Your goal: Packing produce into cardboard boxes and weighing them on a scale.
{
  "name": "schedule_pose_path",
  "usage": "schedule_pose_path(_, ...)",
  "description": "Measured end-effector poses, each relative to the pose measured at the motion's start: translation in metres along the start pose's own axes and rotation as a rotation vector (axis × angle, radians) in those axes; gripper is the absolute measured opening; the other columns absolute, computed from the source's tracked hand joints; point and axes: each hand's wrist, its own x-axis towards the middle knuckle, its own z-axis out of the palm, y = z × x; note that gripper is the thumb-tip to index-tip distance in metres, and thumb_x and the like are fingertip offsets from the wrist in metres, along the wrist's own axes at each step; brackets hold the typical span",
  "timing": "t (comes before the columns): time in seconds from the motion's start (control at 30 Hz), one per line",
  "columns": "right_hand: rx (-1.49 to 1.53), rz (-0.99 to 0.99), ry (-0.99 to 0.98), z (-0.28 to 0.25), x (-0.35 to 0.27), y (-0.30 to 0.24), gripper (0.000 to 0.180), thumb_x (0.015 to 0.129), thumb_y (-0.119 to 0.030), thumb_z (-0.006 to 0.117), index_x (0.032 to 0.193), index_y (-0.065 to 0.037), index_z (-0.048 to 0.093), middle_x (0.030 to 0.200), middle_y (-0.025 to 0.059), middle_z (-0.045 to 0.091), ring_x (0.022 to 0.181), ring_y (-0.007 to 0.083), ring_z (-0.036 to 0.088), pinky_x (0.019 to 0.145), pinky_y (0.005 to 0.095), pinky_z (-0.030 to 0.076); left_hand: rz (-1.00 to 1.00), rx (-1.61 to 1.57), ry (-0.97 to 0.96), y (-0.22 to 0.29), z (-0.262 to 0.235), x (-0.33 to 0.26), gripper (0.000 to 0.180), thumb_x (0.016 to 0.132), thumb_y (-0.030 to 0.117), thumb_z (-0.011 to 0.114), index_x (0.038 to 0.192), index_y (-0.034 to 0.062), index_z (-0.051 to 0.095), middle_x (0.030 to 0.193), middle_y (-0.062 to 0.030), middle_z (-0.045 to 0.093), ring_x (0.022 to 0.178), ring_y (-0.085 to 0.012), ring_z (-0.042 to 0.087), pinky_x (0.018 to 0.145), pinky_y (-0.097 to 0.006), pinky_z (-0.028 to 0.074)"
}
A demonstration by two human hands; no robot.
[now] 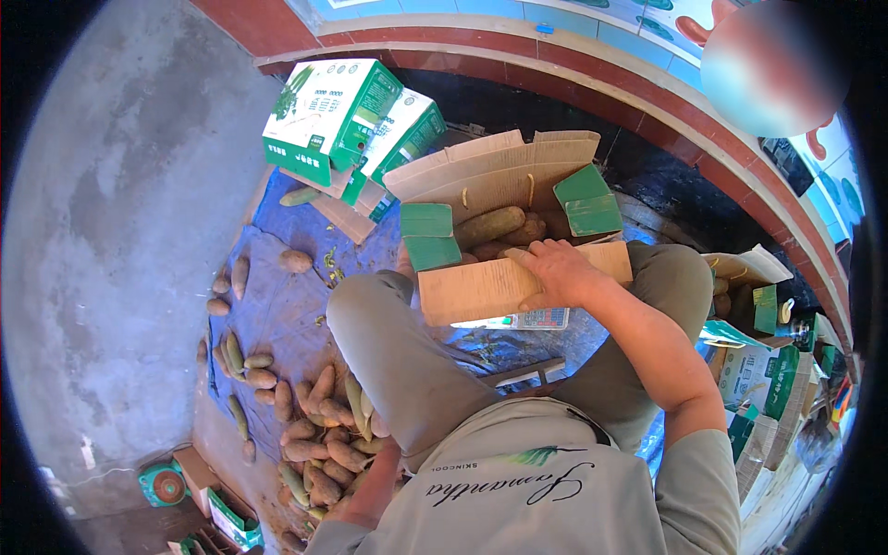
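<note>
An open cardboard box (504,171) with green corner flaps sits between my knees. Inside lie several long, soil-dusted root vegetables (490,225), brown to greenish. My right hand (560,273) grips the box's near flap (472,291), fingers over its upper edge and thumb on its outer face. My left forearm (375,486) runs beside my hip and disappears behind my left thigh. A small part of my left hand (404,264) seems to show at the box's left side; its fingers are hidden. Under the box, part of a scale with a keypad (541,319) is visible.
At left, a pile of brown and green root vegetables (324,444) lies on a blue sheet (264,324). Two green-and-white cartons (324,111) lean beyond it. More boxes (763,379) stand at right, one holding vegetables. A tiled ledge (555,60) curves along the back.
</note>
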Motion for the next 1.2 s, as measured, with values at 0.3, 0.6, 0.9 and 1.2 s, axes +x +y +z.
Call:
schedule_pose_path(0.3,-0.021,-0.001,0.059,0.006,-0.004,0.001,0.088,0.066,-0.048,0.074,0.137,-0.011,0.038,0.113,0.0139,0.053,0.108,0.0306,0.049,0.094,0.0412,0.037,0.055,-0.029,0.022,0.032,-0.057,0.026,0.050,0.082,0.043,0.061,0.109,0.0010,0.059,0.113,-0.0267,0.058,0.096,-0.0358,0.061,0.076,-0.046,0.051)
schedule_pose_path(0.6,-0.064,-0.003,0.073,0.013,-0.005,-0.001,0.088,0.066,-0.045,0.075,0.136,-0.008,0.037,0.113,0.0135,0.053,0.109,0.0304,0.049,0.094,0.0423,0.037,0.016,-0.600,0.748,0.061,-0.249,-0.048,0.037,0.087,0.031,0.060,0.083,-0.0056,0.060,0.081,-0.0247,0.062,0.073,-0.0367,0.057,0.068,-0.043,0.044)
schedule_pose_path(0.9,-0.323,-0.003,0.194,0.031,-0.001,-0.008,0.081,0.067,-0.046,0.074,0.129,-0.006,0.042,0.103,0.0115,0.057,0.095,0.0262,0.054,0.079,0.0399,0.042,0.304,-0.930,0.854,0.160,-0.380,-0.119,0.022,0.089,0.019,0.058,0.084,-0.0025,0.054,0.070,-0.0024,0.047,0.065,-0.0119,0.040,0.059,-0.030,0.037)
schedule_pose_path(1.2,-0.333,-0.010,0.201,0.031,-0.001,-0.007,0.072,0.074,-0.046,0.067,0.129,-0.006,0.043,0.100,0.0108,0.057,0.092,0.0246,0.054,0.076,0.0387,0.041,0.827,-0.467,0.627,0.293,-0.400,-0.118,0.023,0.082,0.019,0.066,0.090,-0.0009,0.059,0.079,-0.0147,0.062,0.070,-0.0228,0.059,0.063,-0.036,0.044)
